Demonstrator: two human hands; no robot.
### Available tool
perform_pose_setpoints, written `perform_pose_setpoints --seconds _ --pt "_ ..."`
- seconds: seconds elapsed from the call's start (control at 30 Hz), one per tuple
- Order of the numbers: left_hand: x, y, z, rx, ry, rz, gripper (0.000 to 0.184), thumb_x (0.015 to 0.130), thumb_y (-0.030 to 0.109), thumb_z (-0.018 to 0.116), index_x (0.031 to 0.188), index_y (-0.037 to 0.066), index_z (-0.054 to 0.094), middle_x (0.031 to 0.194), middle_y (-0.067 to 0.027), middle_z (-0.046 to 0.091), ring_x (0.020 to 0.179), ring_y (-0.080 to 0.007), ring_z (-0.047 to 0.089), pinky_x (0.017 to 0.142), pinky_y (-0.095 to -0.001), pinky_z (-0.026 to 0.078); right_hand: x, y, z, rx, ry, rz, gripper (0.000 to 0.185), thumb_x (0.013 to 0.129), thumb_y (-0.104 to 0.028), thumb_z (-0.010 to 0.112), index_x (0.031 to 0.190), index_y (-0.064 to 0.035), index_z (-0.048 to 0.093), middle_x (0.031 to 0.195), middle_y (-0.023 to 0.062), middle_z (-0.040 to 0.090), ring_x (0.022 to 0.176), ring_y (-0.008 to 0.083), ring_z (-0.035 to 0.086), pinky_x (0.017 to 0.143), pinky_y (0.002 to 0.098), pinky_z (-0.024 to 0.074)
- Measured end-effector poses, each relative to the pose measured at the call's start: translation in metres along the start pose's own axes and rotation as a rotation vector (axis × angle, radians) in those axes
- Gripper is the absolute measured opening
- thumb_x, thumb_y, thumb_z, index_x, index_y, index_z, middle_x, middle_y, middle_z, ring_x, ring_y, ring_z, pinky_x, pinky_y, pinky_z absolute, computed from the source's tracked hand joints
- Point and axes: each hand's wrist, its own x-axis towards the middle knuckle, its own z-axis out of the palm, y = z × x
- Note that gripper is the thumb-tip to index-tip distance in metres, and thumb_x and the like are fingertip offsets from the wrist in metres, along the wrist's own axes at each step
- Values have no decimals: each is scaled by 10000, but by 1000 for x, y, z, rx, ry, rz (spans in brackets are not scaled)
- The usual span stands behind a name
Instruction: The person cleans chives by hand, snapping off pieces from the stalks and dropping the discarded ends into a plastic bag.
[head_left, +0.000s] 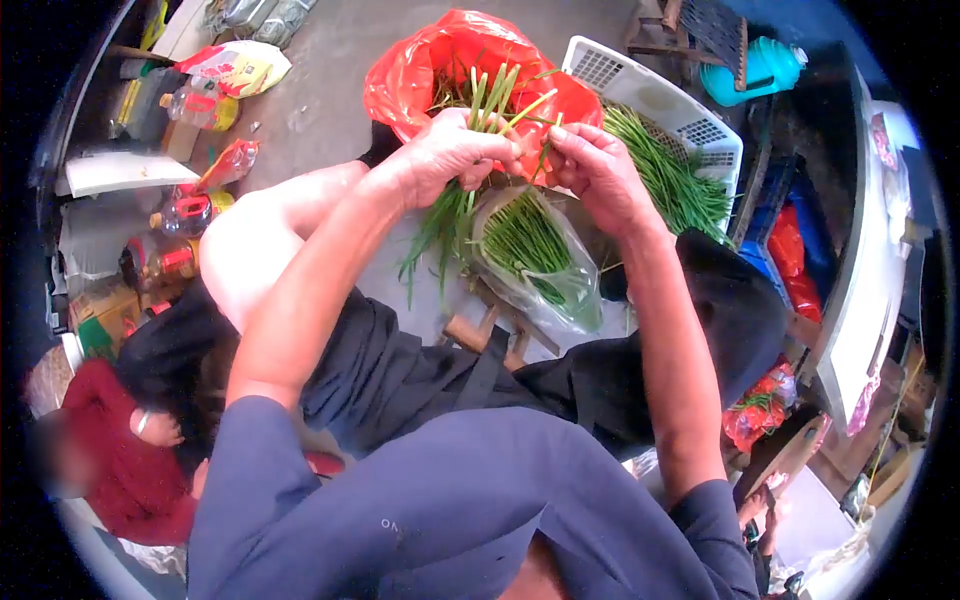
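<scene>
My left hand (445, 158) is closed round a small bunch of long green chives (490, 95); their pale ends point up and the leaves hang below. Close beside it, my right hand (605, 178) pinches a thin green chive strand (547, 150) between thumb and fingertips. Behind both hands stands an open red plastic bag (405, 85) with loose greens inside. Just below them, a clear plastic bag (578, 305) holds a packed bundle of chives (525, 240). On the right, more chives (665, 175) lie in a white plastic basket (650, 95).
Bottles (205, 105) and a bright packet (240, 68) stand at the left. A person in a dark red sleeve (110, 430) sits at lower left. A turquoise jug (760, 68) is at upper right, near a white board (850, 290). Another person's hand (765, 510) shows at lower right.
</scene>
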Motion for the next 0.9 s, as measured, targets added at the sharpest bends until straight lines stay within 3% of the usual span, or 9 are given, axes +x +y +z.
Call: perform_pose_setpoints --seconds 0.13,0.2,0.3,0.57,0.9 --pt "-2 -2 15 84 32 9 206 771 173 723 922 68 631 721 -2 622 501 -28 426 445 -192 319 3 2 7 70 58 -4 116 886 -172 629 887 -56 627 697 -37 555 584 34 480 591 215 472" --pt "-3 -4 20 59 62 58 220 758 177 749 911 72 631 694 30 589 508 -29 428 453 -194 325 6 5 9 94 72 -69 186 850 -227 679 769 -77 605 640 -8 585 496 65 500 464 209 411" --pt "0 -7 20 92 106 90 206 752 172 759 880 76 630 662 49 553 512 -35 438 458 -198 329 8 8 11 55 112 -86 179 852 -226 679 775 -80 610 637 -10 592 496 63 516 453 196 402" --pt "2 -12 15 79 116 145 144 772 165 726 832 82 626 667 42 566 504 -37 431 454 -200 308 10 8 18 -26 131 -88 187 853 -249 678 796 -80 620 655 -10 607 504 62 533 462 193 405" --pt "4 -7 5 -109 78 24 153 796 156 696 889 73 607 713 -24 634 472 -47 430 435 -204 303 14 6 12 -92 188 -183 247 873 -269 648 933 -30 649 772 8 617 576 69 537 547 226 462"
